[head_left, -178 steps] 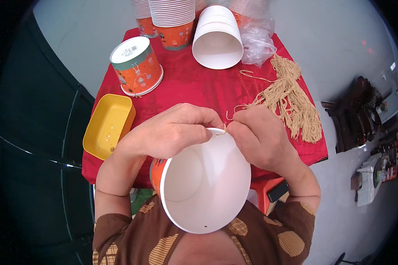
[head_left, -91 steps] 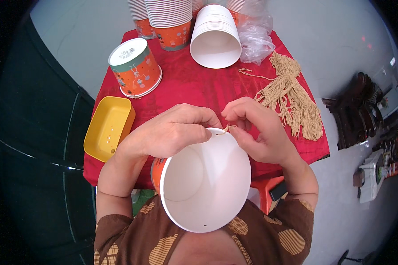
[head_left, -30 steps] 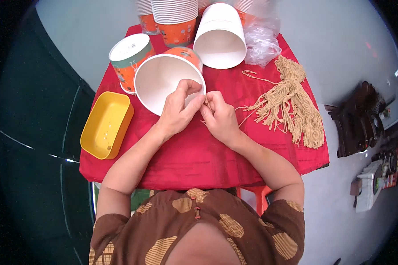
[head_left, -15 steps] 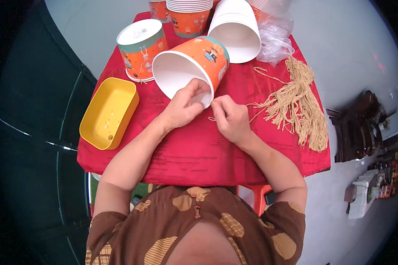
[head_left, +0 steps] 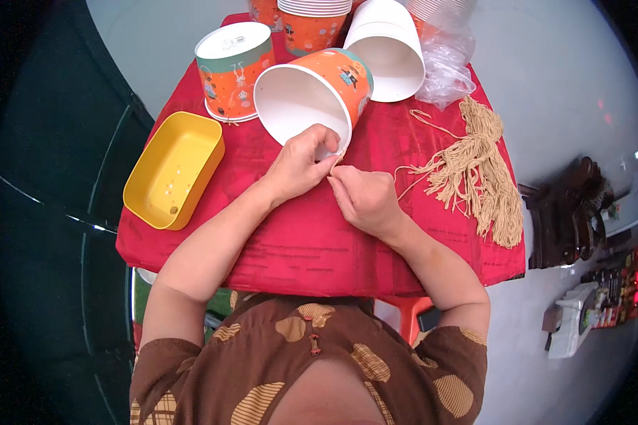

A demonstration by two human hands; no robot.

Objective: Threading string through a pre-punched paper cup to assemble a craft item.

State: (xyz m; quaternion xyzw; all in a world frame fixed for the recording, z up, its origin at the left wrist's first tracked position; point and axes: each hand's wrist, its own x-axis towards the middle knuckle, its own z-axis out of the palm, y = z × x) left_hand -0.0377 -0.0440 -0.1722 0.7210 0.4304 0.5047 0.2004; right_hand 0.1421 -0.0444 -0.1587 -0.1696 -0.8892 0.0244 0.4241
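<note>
Tub (head_left: 312,95) pinched by left hand (head_left: 298,164), string (head_left: 339,160) by right hand (head_left: 367,200).

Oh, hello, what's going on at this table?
A person is handling an orange bucket tipped with its open mouth toward them, over a red cloth. The left hand grips the bucket's rim, and the fingers of the right hand pinch a bit of tan string there; whether it is knotted I can't tell. A bundle of tan strings lies to the right, a yellow box to the left, and an upside-down bucket beyond it.
</note>
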